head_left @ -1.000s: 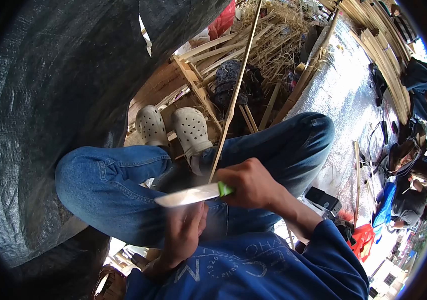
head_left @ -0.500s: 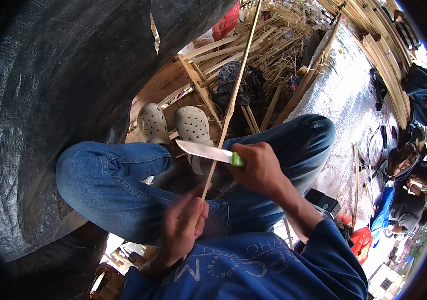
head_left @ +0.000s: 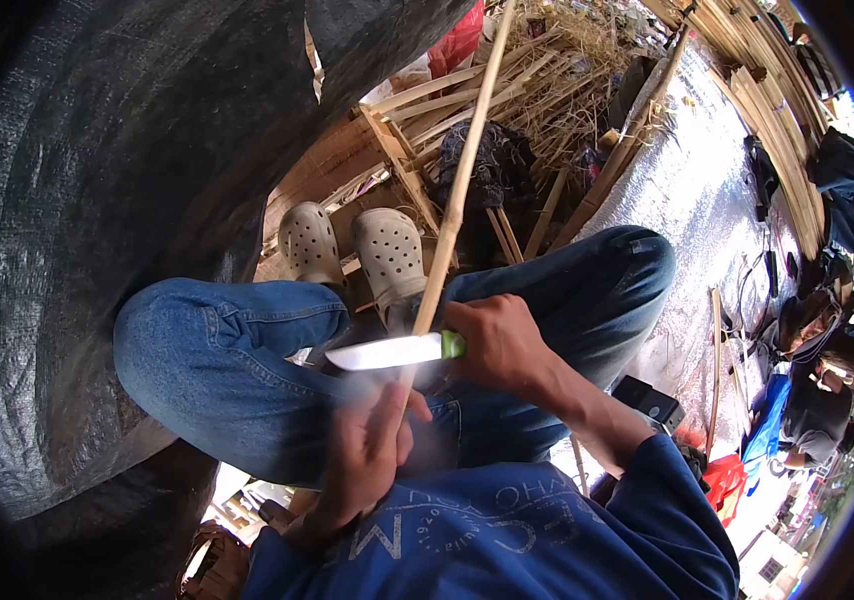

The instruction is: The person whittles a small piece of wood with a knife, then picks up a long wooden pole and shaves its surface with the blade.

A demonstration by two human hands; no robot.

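In my right hand (head_left: pixel 500 345) is a knife (head_left: pixel 389 352) with a green handle, its fingers wrapped round the grip. The bright blade points left and lies across a long, thin bamboo strip (head_left: pixel 459 190). My left hand (head_left: pixel 369 440) is closed on the lower part of this strip, just below the blade, and looks partly blurred. From there the strip slants up between my knees to the top of the view. The strip's lower end is hidden by my hand.
Beige clogs (head_left: pixel 387 255) stand in front of me near a wooden box (head_left: pixel 327 165). Beyond are split bamboo pieces and shavings (head_left: pixel 567 90). A dark tarp (head_left: pixel 127 150) hangs at left. Silvery sheeting (head_left: pixel 672 170) spreads right, with a person (head_left: pixel 812 420) farther off.
The knife and my right hand have moved down and slightly left, closer to my left hand. The bamboo strip has shifted and now shows a thicker section near the blade.
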